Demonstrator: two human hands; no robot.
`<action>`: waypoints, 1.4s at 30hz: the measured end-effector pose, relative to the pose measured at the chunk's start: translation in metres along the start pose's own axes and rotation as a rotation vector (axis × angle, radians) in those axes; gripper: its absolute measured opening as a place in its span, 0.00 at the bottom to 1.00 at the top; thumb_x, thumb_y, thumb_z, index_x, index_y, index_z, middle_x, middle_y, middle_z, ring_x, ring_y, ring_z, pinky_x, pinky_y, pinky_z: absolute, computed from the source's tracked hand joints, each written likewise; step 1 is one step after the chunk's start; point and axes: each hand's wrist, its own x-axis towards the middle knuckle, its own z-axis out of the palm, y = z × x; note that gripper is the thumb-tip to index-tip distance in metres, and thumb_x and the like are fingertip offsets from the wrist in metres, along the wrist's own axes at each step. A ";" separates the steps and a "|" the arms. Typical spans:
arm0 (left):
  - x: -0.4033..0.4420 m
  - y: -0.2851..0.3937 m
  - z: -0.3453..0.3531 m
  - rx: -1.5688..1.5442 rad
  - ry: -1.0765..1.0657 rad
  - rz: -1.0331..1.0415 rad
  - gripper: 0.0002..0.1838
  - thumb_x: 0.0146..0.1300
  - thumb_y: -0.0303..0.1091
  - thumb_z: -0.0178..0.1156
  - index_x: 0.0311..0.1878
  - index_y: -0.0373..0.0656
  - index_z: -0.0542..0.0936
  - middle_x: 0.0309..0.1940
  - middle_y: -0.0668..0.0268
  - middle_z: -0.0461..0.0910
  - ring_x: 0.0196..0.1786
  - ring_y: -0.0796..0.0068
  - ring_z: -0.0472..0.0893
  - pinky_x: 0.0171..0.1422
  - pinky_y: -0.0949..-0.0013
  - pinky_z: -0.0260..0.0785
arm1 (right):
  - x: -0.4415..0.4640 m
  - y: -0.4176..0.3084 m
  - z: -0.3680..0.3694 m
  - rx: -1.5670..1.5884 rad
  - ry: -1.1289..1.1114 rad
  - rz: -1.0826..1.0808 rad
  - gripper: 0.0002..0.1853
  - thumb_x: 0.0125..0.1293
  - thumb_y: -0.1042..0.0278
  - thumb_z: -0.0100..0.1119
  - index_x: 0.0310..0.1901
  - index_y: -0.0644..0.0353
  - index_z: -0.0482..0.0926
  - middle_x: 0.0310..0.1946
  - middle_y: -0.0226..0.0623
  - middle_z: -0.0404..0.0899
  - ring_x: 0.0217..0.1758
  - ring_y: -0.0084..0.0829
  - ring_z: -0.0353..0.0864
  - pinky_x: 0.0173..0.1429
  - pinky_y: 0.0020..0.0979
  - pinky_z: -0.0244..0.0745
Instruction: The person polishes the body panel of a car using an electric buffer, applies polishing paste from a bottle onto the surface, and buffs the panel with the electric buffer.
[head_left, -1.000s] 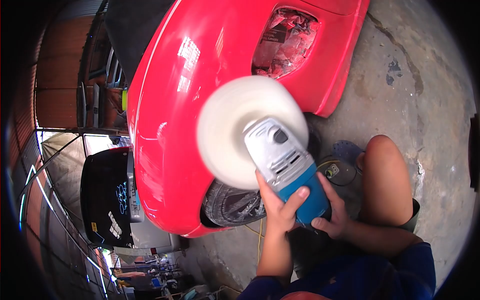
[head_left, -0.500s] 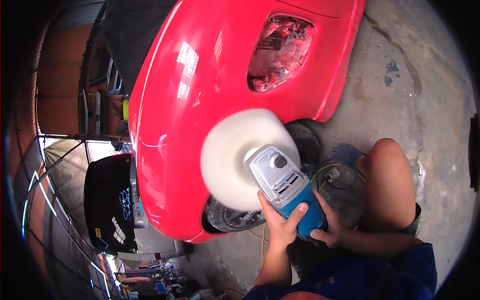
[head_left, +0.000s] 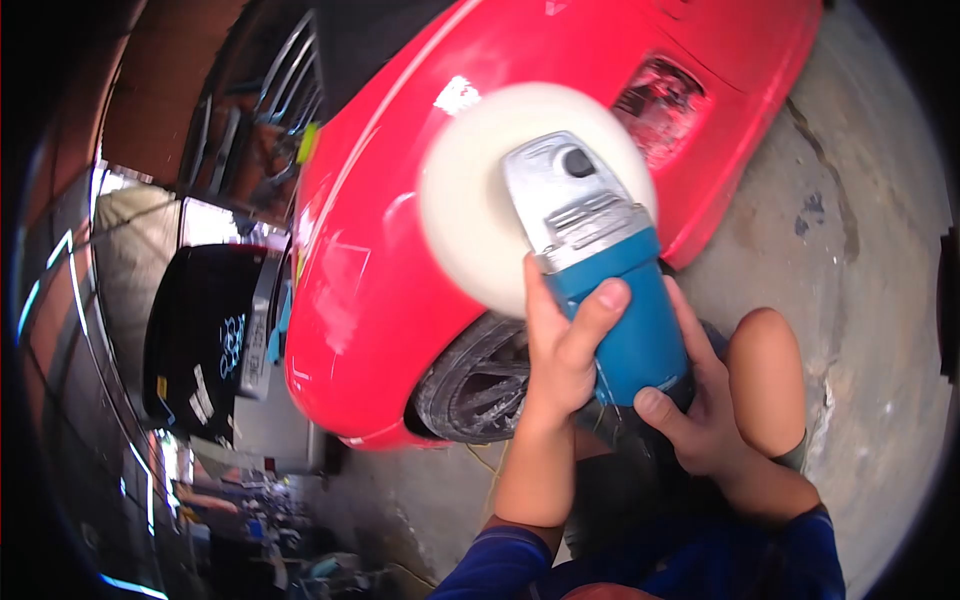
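Polisher: blue body (head_left: 640, 330), metal head; angled up and left from the person, over the red car's corner.
Pad: white polishing pad (head_left: 470, 220), smeared, apparently spinning; over the red bodywork (head_left: 400, 265), contact hard to tell.
Change: pad now nearer the bumper opening (head_left: 658, 112), edge overlapping it in view, farther from the wheel (head_left: 470, 375). A different patch of panel lies beneath.
Left hand: (head_left: 560, 365) wrapped round the body's left side behind the metal head, thumb over top.
Right hand: (head_left: 712, 415) gripping the rear end from the right, thumb across.
Close by: bent knee (head_left: 768, 380), right of the right hand; concrete floor (head_left: 860, 340).
Farther: dark-windowed vehicle (head_left: 200, 340), beyond the car.
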 end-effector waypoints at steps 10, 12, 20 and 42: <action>-0.064 0.044 -0.079 -0.002 0.189 0.105 0.37 0.68 0.43 0.73 0.70 0.35 0.66 0.59 0.53 0.80 0.58 0.68 0.82 0.65 0.62 0.76 | -0.011 0.020 0.089 0.079 -0.202 0.041 0.51 0.73 0.69 0.67 0.86 0.71 0.43 0.81 0.52 0.62 0.82 0.37 0.66 0.83 0.39 0.61; -0.077 0.055 -0.104 -0.022 0.231 0.112 0.36 0.69 0.45 0.71 0.71 0.35 0.67 0.59 0.54 0.80 0.58 0.68 0.82 0.64 0.63 0.77 | -0.008 0.016 0.117 0.092 -0.228 0.080 0.51 0.71 0.74 0.68 0.86 0.71 0.44 0.79 0.50 0.64 0.79 0.35 0.68 0.81 0.37 0.64; -0.131 0.054 -0.200 -0.482 0.310 0.155 0.39 0.74 0.62 0.58 0.68 0.31 0.75 0.50 0.49 0.86 0.46 0.54 0.89 0.53 0.53 0.86 | -0.022 0.038 0.185 0.210 -0.462 0.241 0.65 0.67 0.63 0.79 0.86 0.64 0.31 0.75 0.57 0.64 0.74 0.41 0.74 0.78 0.41 0.68; -0.015 0.141 -0.136 1.273 0.649 0.975 0.21 0.58 0.46 0.75 0.47 0.41 0.86 0.50 0.56 0.83 0.53 0.52 0.84 0.64 0.56 0.74 | -0.046 0.020 0.140 0.149 -0.247 0.386 0.24 0.62 0.85 0.67 0.59 0.68 0.73 0.29 0.37 0.81 0.23 0.28 0.80 0.30 0.30 0.77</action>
